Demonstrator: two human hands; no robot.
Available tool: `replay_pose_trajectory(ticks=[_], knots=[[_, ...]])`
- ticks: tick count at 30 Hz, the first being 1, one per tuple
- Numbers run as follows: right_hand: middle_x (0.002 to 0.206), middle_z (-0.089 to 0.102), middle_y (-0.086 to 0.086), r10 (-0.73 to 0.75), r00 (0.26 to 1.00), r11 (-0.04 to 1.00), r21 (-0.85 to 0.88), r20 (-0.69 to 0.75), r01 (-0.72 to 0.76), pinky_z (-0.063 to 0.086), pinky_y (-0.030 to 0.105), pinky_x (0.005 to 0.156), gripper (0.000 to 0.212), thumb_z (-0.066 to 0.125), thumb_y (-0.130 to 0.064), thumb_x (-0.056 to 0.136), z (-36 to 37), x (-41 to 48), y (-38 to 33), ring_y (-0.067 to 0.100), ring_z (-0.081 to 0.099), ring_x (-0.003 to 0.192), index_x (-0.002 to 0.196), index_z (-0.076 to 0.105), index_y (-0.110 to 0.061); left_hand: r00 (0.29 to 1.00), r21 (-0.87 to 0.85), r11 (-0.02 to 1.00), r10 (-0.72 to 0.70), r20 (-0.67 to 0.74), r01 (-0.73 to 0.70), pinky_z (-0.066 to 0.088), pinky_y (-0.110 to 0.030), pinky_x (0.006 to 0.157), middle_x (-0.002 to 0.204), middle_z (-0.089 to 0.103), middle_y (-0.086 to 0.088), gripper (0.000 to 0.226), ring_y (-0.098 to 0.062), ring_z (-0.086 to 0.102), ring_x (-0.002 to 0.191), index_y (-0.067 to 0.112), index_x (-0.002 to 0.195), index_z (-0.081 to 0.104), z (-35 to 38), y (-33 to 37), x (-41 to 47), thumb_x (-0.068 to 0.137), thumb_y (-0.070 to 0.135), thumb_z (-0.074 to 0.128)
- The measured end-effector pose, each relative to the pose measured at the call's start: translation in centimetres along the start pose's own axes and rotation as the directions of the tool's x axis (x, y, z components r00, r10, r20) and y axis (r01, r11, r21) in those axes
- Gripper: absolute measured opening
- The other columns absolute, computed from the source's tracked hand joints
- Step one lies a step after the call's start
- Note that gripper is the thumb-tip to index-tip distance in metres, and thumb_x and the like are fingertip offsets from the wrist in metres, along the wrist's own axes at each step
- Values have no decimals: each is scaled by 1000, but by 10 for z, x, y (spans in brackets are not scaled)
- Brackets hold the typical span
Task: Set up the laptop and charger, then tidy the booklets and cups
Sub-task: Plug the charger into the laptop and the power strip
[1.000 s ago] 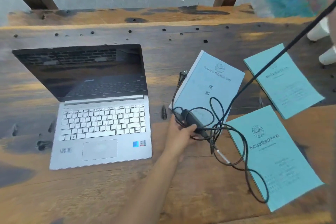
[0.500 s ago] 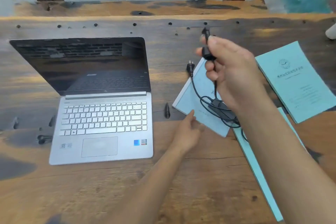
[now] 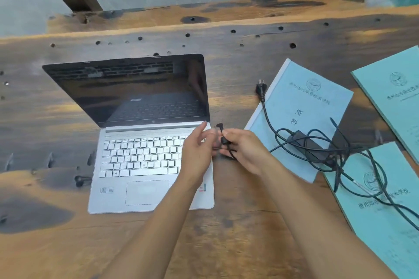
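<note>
Pinching the plug (image 3: 221,130), the right hand (image 3: 246,150) is held just right of the laptop (image 3: 150,142).
Left hand (image 3: 197,154) is spread loosely over its keyboard corner.

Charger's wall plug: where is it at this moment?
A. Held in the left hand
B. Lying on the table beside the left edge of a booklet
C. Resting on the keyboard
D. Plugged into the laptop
B: the wall plug lies on the table next to the left edge of the booklet, away from both hands.
</note>
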State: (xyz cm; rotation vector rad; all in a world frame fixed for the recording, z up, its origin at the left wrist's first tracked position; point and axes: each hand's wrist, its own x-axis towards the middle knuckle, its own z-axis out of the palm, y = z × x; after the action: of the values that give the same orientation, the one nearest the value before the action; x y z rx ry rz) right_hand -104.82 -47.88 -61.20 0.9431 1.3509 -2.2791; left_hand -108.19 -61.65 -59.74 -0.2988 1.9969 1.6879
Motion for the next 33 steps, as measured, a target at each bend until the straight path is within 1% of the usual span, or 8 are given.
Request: replay_pose_trajectory(ticks=[5, 8, 13, 19, 21, 26, 30, 33], knots=[[77, 69, 4, 58, 992, 988, 135, 109, -72, 56, 25, 64, 25, 54, -13, 102, -3, 4, 1, 16, 60, 68, 91, 76, -9, 996, -5, 996, 90, 8, -90, 54, -18, 61, 72, 73, 5, 11, -5, 66, 63, 16, 102, 76, 8, 3, 19, 95, 14, 68], [89, 78, 5, -82, 994, 989, -127, -69, 73, 59, 28, 72, 20, 65, -21, 99, -3, 9, 10, 18, 70, 79, 110, 75, -8, 994, 43, 994, 103, -21, -102, 56, -21, 68, 77, 78, 4, 12, -7, 71, 70, 11, 100, 78, 6, -2, 28, 90, 14, 74], [97, 79, -15, -461, 868, 728, -639, -185, 250, 51, 9, 83, 28, 72, -25, 91, 2, 9, 16, -4, 71, 91, 118, 76, -30, 995, 133, 986, 99, -9, -97, 59, -43, 88, 88, 79, -3, 10, -21, 75, 88, 13, 97, 80, 6, -8, 35, 88, 16, 76], [88, 80, -11, -449, 853, 719, -674, -266, 169, 40, -4, 64, 21, 73, -26, 90, 11, 13, 16, -6, 69, 77, 109, 79, -28, 987, 296, 944, 159, -17, -147, 55, -23, 89, 94, 79, 3, 16, -5, 71, 84, 20, 105, 79, 0, -10, 36, 91, 22, 72], [90, 80, -8, -393, 844, 766, -638, -366, 80, 36, -4, 58, 20, 75, -28, 89, 12, 16, 16, -8, 63, 71, 109, 79, -24, 966, 494, 840, 258, 2, -225, 46, -9, 75, 85, 77, 2, 24, 1, 64, 71, 21, 116, 76, -5, -9, 32, 95, 24, 66], [90, 79, -5, -342, 819, 804, -594, -461, 1, 43, 15, 78, 19, 76, -23, 87, 19, 22, 13, 11, 69, 91, 106, 79, -19, 877, 802, 433, 426, 221, -412, 40, -34, 56, 78, 59, 10, 26, -32, 51, 80, 25, 116, 61, -19, -7, 17, 96, 13, 52], [94, 79, -4, -294, 815, 833, -552, -498, -37, 44, 16, 82, 22, 79, -24, 85, 23, 27, 11, 10, 68, 90, 106, 80, -18, 876, 887, 195, 346, 337, -419, 35, -31, 49, 147, 46, 21, 28, -24, 39, 83, 21, 120, 52, -31, -13, 17, 95, 11, 43], [94, 79, -4, -261, 812, 857, -512, -522, -54, 46, 17, 81, 22, 81, -25, 84, 23, 29, 9, 9, 68, 85, 105, 80, -18, 881, 896, 149, 304, 361, -419, 37, -31, 49, 157, 33, 24, 37, -24, 39, 85, 23, 130, 47, -33, -15, 17, 95, 11, 43]])
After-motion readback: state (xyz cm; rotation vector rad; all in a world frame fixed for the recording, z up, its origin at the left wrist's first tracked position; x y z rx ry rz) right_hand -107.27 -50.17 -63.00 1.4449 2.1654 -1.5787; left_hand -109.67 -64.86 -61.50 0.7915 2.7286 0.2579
